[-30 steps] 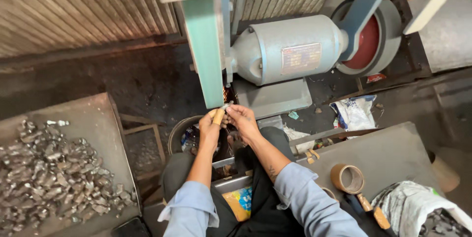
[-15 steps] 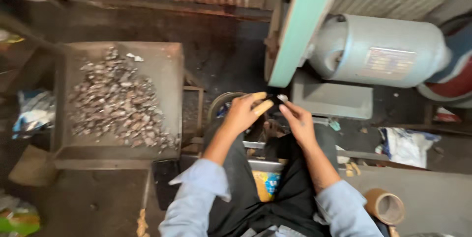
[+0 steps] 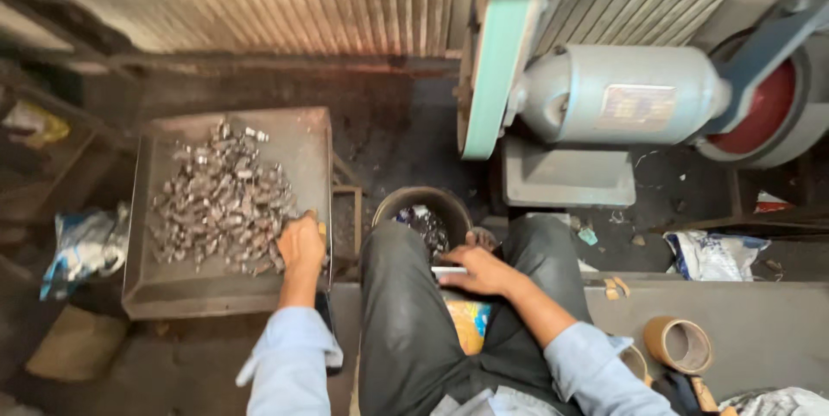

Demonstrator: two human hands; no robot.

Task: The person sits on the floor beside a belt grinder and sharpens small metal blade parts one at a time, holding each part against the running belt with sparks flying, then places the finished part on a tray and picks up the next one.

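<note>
Reaching into a pile of small shiny metal pieces [image 3: 220, 209], the left hand [image 3: 301, 244] is seen from the back, so it cannot be told whether its fingers are curled around a piece or just resting on the heap. The pieces are piled in a grey metal tray [image 3: 298, 135] that is set on the left side.

The right hand [image 3: 477, 271] is laid flat by the lap, and a thin silver piece [image 3: 449, 270] is touched by its fingers; a firm hold cannot be told. Just past this hand a round dark bucket [image 3: 423, 202] is set on the floor, with dark bits inside.

A yellow and blue packet [image 3: 469, 323] is seen between the dark trousers. A white and blue bag [image 3: 85, 243] is crumpled left of the tray. Another white bag [image 3: 715, 255] is lying on the floor to the right. A brown roll of tape [image 3: 679, 344] is placed on the grey bench at the lower right.

Further back, a grey motor [image 3: 622, 105] with a square pale label on its side is mounted beside a green belt [image 3: 499, 62] and a red wheel [image 3: 760, 110].
</note>
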